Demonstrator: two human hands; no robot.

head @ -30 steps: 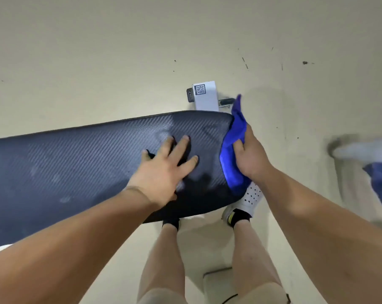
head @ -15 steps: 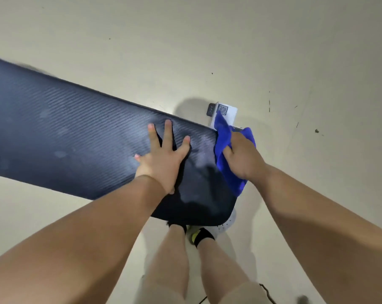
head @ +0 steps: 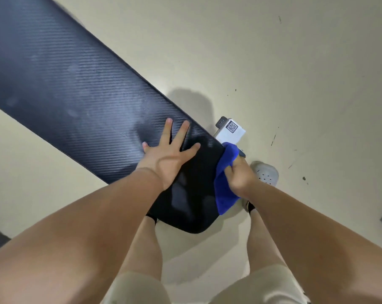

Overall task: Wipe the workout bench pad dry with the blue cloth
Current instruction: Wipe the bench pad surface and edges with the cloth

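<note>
Head view looks down on a long dark bench pad (head: 80, 95) with a woven carbon-like texture, running from the far left corner to a rounded near end in the middle of the scene, above a pale floor (head: 295, 73). Faint dull smears show on the pad's middle stretch. The left hand (head: 168, 156) lies flat on the pad near that end, palm down, fingers spread wide and holding nothing. The right hand (head: 240, 176) is closed around a bunched blue cloth (head: 226, 191), pressing it against the pad's right edge close to the rounded end. Just beyond the cloth, a white block with a QR code label (head: 230, 131) sits beside the pad's far edge. A white perforated shoe (head: 265, 173) rests on the floor right of the right hand.
</note>
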